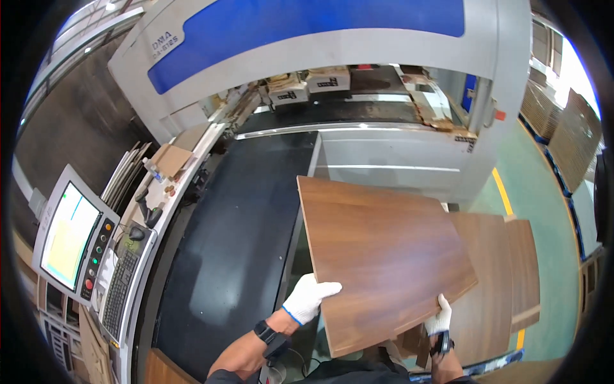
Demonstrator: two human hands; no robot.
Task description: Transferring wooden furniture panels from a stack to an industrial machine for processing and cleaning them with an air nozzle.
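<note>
A brown wood-grain panel point(390, 256) is held tilted in front of me, between the black machine bed and a stack of boards. My left hand point(308, 298), in a white knitted glove, grips its left edge with the thumb on the top face. At the lower right edge my right hand point(439, 316), gloved alike, is closed round the panel, its fingers mostly hidden underneath. To the left lies the flat black bed point(236, 217) of a large machine. More wood-grain boards point(489, 275) are stacked to the right, partly covered by the held panel.
The grey and blue machine gantry point(307, 38) spans the far side. On the left stand a control screen point(71, 233), a keyboard point(121, 291), a mouse point(136, 233) and a handheld scanner point(148, 208). A yellow floor line point(502, 192) runs past the stack; pallets of boards point(572, 141) stand far right.
</note>
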